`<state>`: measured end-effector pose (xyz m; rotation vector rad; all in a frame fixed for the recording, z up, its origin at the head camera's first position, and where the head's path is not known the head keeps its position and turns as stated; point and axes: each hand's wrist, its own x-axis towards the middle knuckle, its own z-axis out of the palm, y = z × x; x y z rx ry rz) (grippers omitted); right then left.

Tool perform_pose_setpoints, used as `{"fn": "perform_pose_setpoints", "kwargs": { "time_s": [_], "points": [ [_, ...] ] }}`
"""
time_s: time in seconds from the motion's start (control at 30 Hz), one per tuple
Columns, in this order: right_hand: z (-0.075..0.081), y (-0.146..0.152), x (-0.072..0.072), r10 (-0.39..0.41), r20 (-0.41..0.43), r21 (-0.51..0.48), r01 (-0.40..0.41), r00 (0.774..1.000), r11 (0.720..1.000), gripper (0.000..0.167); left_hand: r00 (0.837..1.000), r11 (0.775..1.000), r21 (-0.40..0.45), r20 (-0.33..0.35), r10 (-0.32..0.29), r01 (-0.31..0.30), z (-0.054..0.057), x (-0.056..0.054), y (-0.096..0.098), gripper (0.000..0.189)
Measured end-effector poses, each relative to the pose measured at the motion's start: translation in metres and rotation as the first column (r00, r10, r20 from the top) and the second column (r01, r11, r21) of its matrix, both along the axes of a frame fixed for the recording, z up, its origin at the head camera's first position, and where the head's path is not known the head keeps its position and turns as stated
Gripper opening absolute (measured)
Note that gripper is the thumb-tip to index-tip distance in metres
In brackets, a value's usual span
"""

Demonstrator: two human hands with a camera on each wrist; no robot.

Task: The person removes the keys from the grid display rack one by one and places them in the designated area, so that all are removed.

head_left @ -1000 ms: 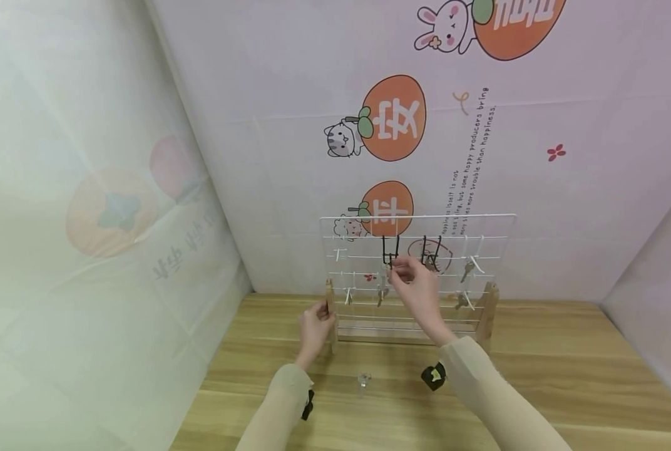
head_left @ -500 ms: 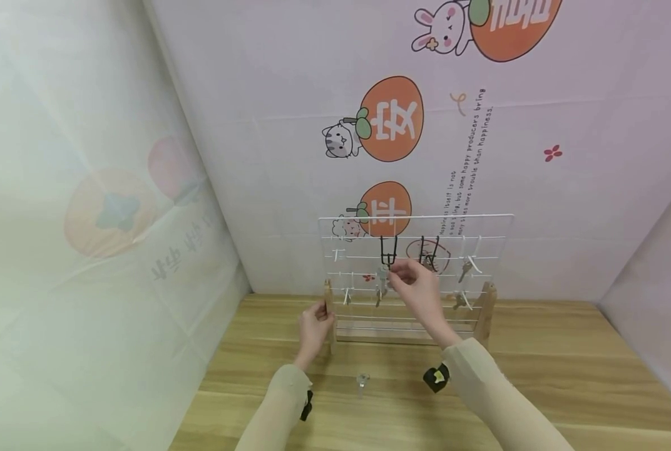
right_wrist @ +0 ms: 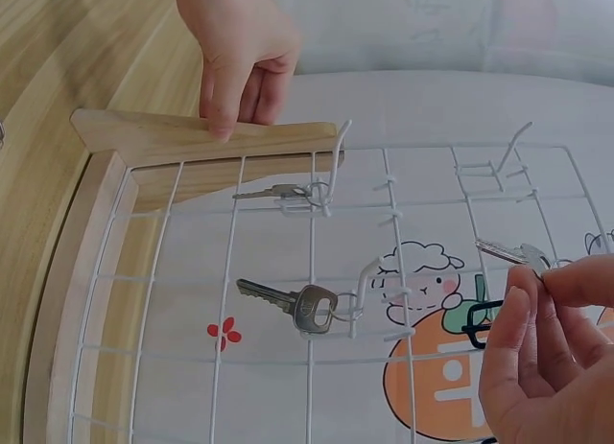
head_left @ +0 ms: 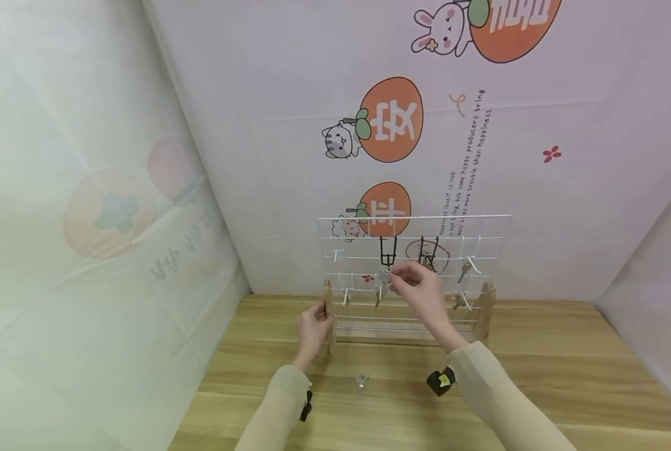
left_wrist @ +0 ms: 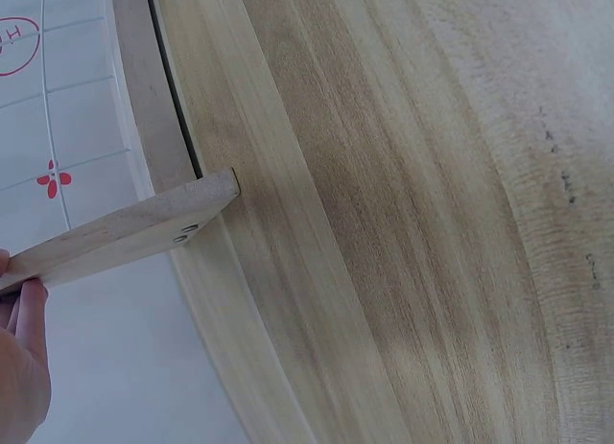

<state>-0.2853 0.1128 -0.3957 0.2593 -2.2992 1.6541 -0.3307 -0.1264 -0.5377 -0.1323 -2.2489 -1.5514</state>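
A white wire grid rack stands in a wooden frame on the table. My left hand grips the left wooden post, thumb on one side and fingers on the other. In the right wrist view, my right hand pinches a small silver key at its head end. Those fingertips are just below a black hook on the grid; whether the key touches the hook is hidden by the fingers. Another key hangs from a white hook nearby, and one more key hangs closer to the post.
A second black hook hangs to the right. Further keys hang on white hooks at the right, including an upper key. At upper left is a bare white hook. A small clear object stands on the wooden table.
My right hand has eased slightly down and to the right of the black hook, still pinching the key. My left hand stays on the post. The head view has shifted a little.
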Motion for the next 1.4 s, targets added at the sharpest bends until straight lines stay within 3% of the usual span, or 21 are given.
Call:
{"fn": "perform_pose_setpoints", "kwargs": {
  "time_s": [0.33, 0.67, 1.0, 1.4],
  "points": [
    [0.002, 0.003, 0.003, 0.032, 0.020, -0.028, -0.031, 0.999, 0.999, 0.016, 1.000, 0.999, 0.037, 0.023, -0.014, 0.013, 0.000, -0.001, -0.001, 0.031],
    [0.006, 0.006, 0.005, 0.054, 0.058, -0.051, -0.051, 0.997, 0.997, 0.021, 1.000, 1.000, 0.011, -0.009, -0.020, 0.020, 0.001, -0.001, -0.001, 0.029],
    [0.006, 0.008, 0.005, 0.074, 0.084, -0.067, -0.069, 0.994, 0.995, 0.023, 1.000, 1.000, 0.011, 0.012, -0.010, 0.010, 0.000, -0.002, -0.001, 0.030],
    [-0.023, 0.004, 0.018, 0.090, 0.148, -0.035, -0.086, 0.985, 0.996, 0.021, 0.999, 0.999, 0.025, 0.027, -0.021, 0.021, 0.001, -0.001, 0.000, 0.032]
  ]
}}
